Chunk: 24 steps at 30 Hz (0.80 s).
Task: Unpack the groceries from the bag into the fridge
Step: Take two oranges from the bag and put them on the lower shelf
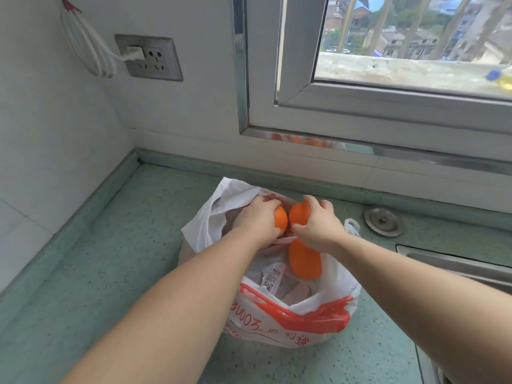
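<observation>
Over bag [291, 320]: both grips w/ oranges.

Sitting on the wall far left of the fingers: socket [151, 59], plug [135, 53] in it, white cable [86, 42] looping; window [388, 65] beyond.

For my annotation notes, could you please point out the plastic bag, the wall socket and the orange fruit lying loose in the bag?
plastic bag [291, 325]: head view, on its printed front wall.
wall socket [155, 60]: head view, on its faceplate.
loose orange fruit [304, 261]: head view, on its middle.
</observation>
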Motion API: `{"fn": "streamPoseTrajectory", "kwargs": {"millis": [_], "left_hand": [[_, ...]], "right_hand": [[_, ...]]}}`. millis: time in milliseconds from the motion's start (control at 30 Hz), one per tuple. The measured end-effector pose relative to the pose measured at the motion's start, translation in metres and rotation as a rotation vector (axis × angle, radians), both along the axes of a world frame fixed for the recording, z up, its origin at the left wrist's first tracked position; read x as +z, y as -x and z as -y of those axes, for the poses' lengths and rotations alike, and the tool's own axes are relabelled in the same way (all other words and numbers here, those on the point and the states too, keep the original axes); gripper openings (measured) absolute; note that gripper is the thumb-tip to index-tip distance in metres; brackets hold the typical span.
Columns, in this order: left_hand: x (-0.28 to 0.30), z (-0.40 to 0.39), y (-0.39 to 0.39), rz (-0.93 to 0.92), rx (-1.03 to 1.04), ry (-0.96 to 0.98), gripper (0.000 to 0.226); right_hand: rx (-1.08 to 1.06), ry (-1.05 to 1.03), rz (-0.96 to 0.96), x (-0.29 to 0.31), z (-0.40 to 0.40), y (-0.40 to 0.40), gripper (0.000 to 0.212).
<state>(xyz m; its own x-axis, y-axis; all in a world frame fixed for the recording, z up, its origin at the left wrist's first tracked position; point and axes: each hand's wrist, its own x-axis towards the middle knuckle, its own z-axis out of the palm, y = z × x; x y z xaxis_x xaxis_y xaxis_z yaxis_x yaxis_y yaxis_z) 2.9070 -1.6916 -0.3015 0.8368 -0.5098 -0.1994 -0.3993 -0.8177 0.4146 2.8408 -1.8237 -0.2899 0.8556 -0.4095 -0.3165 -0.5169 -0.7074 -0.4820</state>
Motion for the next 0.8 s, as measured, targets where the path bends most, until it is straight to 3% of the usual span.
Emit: {"fn": "streamPoseTrajectory", "kwargs": {"millis": [400,633,800], "left_hand": [[-0.015,0.003,0.009,-0.015,0.031,0.067,0.081],[-0.001,-0.012,0.017,0.052,0.022,-0.063,0.073],[0.03,-0.025,0.029,0.187,-0.168,-0.337,0.074]], "right_hand": [[0.007,0.016,0.066,-0.018,0.005,-0.01,0.065],[0.084,0.086,0.13,-0.003,0.008,0.009,0.063],[0.17,0.1,0.159,0.019,0.009,0.025,0.065]]}}
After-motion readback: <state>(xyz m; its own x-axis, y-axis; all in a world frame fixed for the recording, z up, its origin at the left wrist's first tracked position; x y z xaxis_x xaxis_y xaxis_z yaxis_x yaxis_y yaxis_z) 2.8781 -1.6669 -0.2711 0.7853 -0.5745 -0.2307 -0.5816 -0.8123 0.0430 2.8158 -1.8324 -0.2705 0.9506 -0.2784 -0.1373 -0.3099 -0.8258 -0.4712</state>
